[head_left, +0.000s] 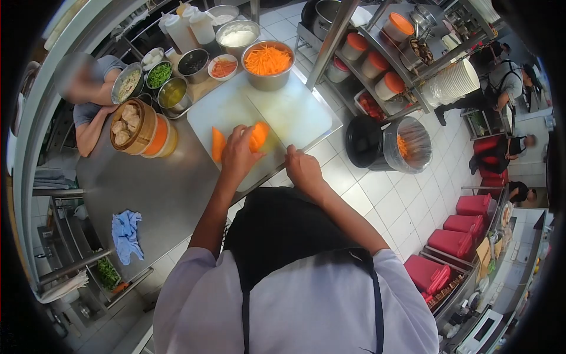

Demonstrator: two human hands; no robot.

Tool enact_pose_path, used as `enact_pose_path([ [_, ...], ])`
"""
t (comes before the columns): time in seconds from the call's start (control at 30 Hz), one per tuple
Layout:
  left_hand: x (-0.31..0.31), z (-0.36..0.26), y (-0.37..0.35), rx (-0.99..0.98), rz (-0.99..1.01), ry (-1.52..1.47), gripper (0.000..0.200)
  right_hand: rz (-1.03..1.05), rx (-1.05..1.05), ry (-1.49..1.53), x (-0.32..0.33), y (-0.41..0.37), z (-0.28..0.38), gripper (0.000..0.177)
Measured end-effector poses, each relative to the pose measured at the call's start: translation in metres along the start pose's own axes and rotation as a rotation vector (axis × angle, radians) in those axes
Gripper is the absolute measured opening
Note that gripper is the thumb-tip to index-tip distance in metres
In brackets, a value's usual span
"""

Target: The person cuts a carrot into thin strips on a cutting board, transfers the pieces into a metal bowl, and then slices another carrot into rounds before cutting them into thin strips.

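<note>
Stainless-steel table [165,189], bearing a white cutting board [295,112] at its middle, a steel bowl of shredded carrot [270,81] at the board's far edge, a bamboo steamer of dumplings [146,128] to the left and a blue cloth [127,233] near the front-left edge. Left hand [239,154] on the board, fingers curled over and gripping a carrot half [259,134], with a second carrot half [218,143] lying just beside it to the left. Right hand [303,170] at the board's near edge, closed into a fist; contents not discernible.
</note>
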State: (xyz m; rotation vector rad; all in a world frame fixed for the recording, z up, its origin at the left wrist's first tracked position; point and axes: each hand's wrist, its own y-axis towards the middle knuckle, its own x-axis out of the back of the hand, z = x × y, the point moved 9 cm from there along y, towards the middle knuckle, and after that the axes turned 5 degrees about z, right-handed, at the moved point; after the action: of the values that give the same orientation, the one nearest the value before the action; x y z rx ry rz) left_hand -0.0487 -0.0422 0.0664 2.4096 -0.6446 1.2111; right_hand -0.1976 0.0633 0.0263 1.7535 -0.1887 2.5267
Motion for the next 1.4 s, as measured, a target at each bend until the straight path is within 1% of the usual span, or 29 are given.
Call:
enact_pose_path([
  [0.03, 0.002, -0.007, -0.002, -0.063, 0.012, 0.028, 0.06, 0.001, -0.003, -0.004, -0.001, 0.0, 0.0, 0.007],
  [0.13, -0.012, 0.005, 0.0, -0.089, 0.049, 0.028, 0.063, 0.002, -0.004, -0.006, 0.0, 0.0, 0.001, 0.008],
  [0.27, -0.014, 0.014, 0.003, -0.067, 0.018, -0.009, 0.06, 0.016, -0.01, -0.018, -0.002, -0.001, 0.0, 0.009],
  [0.43, -0.003, -0.002, 0.004, -0.114, -0.065, 0.049, 0.056, 0.02, 0.001, -0.023, -0.001, -0.001, 0.0, 0.01],
  [0.53, -0.015, 0.004, 0.011, -0.092, 0.034, 0.055, 0.055, 0.022, 0.006, -0.025, -0.002, 0.0, 0.0, 0.01],
  [0.63, -0.015, 0.006, 0.012, -0.084, 0.024, 0.056, 0.046, 0.009, 0.007, -0.022, 0.001, 0.0, -0.001, 0.01],
  [0.7, -0.004, -0.003, 0.011, -0.162, -0.105, 0.078, 0.033, 0.007, 0.012, -0.012, 0.004, 0.0, 0.0, 0.01],
  [0.73, 0.003, -0.008, 0.01, -0.2, -0.17, 0.089, 0.027, -0.007, 0.018, -0.003, 0.004, 0.003, -0.002, 0.013],
  [0.8, -0.001, -0.009, 0.021, -0.21, -0.053, 0.092, 0.019, -0.031, 0.031, 0.017, 0.003, 0.01, -0.005, 0.021],
  [0.9, -0.005, -0.014, 0.035, -0.24, 0.121, 0.068, 0.016, -0.056, 0.079, 0.013, 0.003, 0.028, 0.002, 0.017],
  [0.93, -0.009, -0.016, 0.039, -0.255, 0.177, 0.055, 0.016, -0.043, 0.082, -0.023, 0.001, 0.033, 0.005, 0.013],
  [1.0, -0.014, -0.014, 0.047, -0.256, 0.203, 0.08, 0.018, -0.017, 0.088, -0.096, -0.003, 0.041, 0.011, 0.007],
  [1.1, -0.016, -0.016, 0.05, -0.268, 0.235, 0.07, 0.021, -0.003, 0.066, -0.146, -0.002, 0.039, 0.02, 0.008],
  [1.23, -0.023, -0.006, 0.051, -0.281, 0.246, 0.088, 0.023, 0.081, 0.015, -0.158, 0.002, 0.035, 0.025, 0.008],
  [1.3, -0.021, -0.006, 0.052, -0.301, 0.202, 0.052, 0.022, 0.138, -0.019, -0.158, -0.005, 0.039, 0.022, 0.007],
  [1.33, -0.019, -0.008, 0.05, -0.309, 0.185, 0.033, 0.022, 0.099, 0.018, -0.139, -0.006, 0.045, 0.022, 0.008],
  [1.4, -0.018, -0.01, 0.049, -0.296, 0.213, 0.061, 0.023, 0.024, 0.087, -0.098, -0.007, 0.057, 0.023, 0.008],
])
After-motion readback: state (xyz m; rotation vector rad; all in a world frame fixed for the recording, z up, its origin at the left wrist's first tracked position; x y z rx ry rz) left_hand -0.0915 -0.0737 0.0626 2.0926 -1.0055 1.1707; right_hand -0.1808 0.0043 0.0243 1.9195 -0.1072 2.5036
